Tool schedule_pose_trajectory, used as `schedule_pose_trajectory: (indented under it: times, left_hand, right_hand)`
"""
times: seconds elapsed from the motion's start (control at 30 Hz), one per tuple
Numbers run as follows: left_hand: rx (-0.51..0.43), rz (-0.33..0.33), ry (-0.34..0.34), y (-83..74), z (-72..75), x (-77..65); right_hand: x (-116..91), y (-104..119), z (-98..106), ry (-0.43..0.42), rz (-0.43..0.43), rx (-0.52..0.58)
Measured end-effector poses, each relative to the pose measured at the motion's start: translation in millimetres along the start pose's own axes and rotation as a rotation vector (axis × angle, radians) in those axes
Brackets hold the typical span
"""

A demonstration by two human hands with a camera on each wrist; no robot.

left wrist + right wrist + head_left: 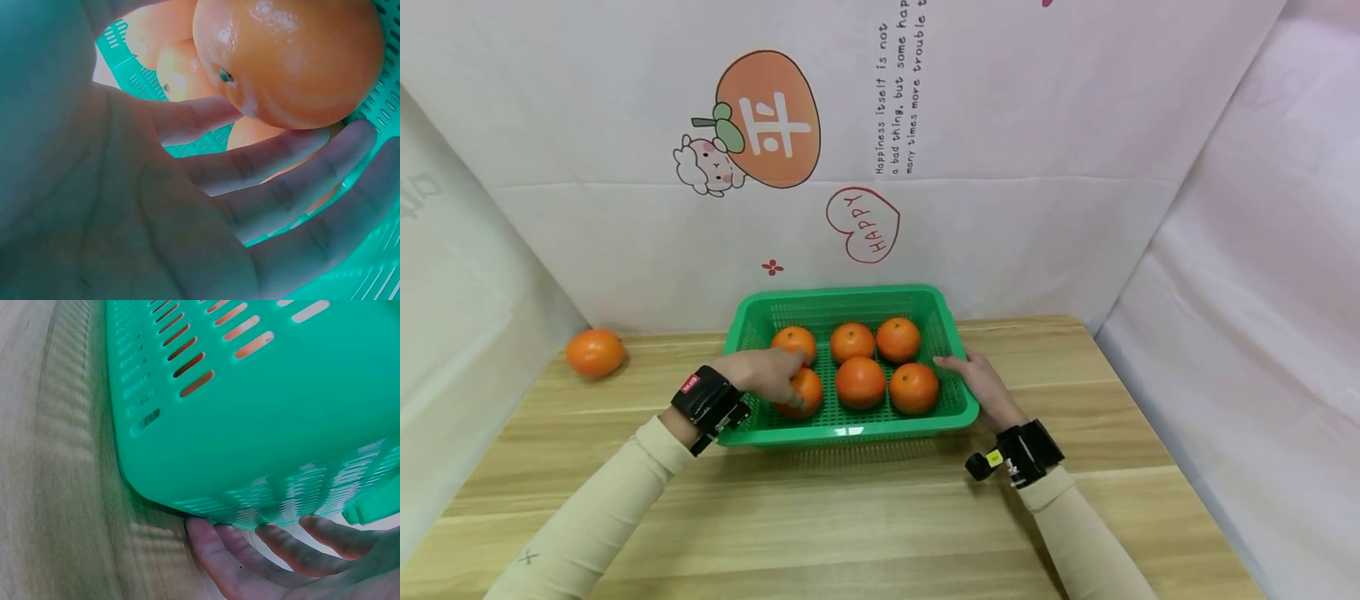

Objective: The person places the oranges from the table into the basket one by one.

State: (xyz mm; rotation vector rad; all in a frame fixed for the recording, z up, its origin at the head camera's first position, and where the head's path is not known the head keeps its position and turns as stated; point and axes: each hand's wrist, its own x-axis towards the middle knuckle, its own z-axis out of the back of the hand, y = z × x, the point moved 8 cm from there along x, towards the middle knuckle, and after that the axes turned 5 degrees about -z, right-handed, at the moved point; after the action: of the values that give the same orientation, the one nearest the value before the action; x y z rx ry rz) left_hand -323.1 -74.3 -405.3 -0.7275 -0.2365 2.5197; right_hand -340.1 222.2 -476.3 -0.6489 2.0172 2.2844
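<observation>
A green plastic basket point(850, 435) with slotted walls stands on the table, with several oranges inside. Reaching over its left rim, my left hand point(763, 373) holds the front-left orange point(808, 390) between thumb and fingers. Seen in the left wrist view, that orange point(294, 62) lies against my slightly bent fingers. Another orange point(792, 340) sits just behind it, partly covered by the hand. My right hand point(988, 390) grips the basket's right side, thumb over the rim. In the right wrist view its fingertips touch the outer wall point(281, 425).
A lone orange point(595, 352) rests on the wooden table point(880, 517) at the far left, near the back edge. Behind the basket rises a printed white cloth point(1000, 242). White cloth sides point(1240, 317) border the table left and right.
</observation>
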Motion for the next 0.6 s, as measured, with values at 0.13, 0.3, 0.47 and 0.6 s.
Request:
schedule_pose_trajectory:
  times: [0.13, 0.3, 0.47, 0.6]
  left_hand:
    - [0.015, -0.001, -0.008, -0.4, 3.2, -1.1]
    - [0.000, -0.019, -0.031, -1.8, 8.8, -3.3]
    - [-0.021, -0.036, -0.058, -2.7, 13.8, -8.5]
    - [-0.005, -0.049, -0.111, -5.8, 19.9, -15.3]
  right_hand:
    - [1, 1, -1, 0.007, 0.006, -0.003]
    - [1, 3, 0, 0.003, 0.008, -0.007]
    - [0, 3, 1, -0.001, 0.006, -0.010]
    - [0, 1, 1, 0.003, 0.002, -0.013]
